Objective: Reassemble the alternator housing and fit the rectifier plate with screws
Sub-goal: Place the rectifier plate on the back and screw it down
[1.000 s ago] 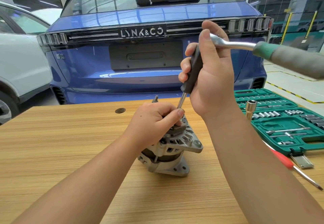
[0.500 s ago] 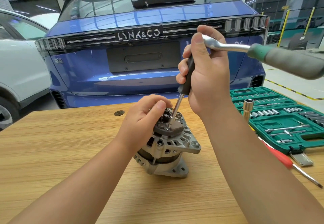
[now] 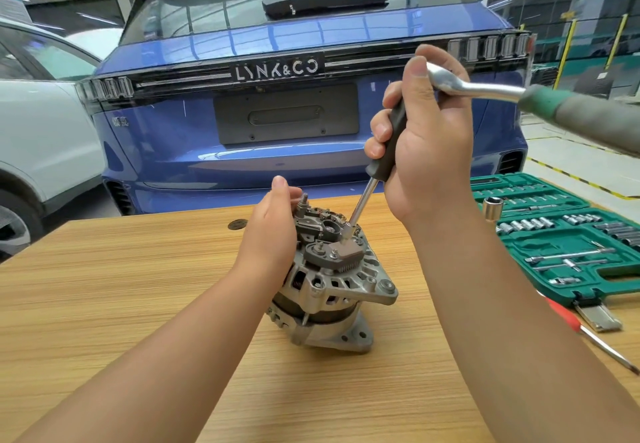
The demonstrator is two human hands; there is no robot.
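The silver alternator (image 3: 332,290) stands upright on the wooden table (image 3: 104,297). The dark rectifier plate (image 3: 329,245) sits on its top with screws showing. My left hand (image 3: 273,231) rests against the alternator's left side, fingers around the back. My right hand (image 3: 426,137) grips a black-handled driver (image 3: 384,155) together with the head of a ratchet wrench (image 3: 485,91), whose green-grey handle sticks out to the right. The driver's shaft slants down and its tip touches the plate's right part.
An open green socket case (image 3: 568,245) lies at the table's right. A loose socket (image 3: 491,207) stands at its left edge. A red-handled screwdriver (image 3: 588,333) lies in front of the case. A blue car (image 3: 277,113) stands just behind the table.
My left hand has come off the top of the alternator and moved to its left side, uncovering the rectifier plate. The driver tip has stayed on the plate.
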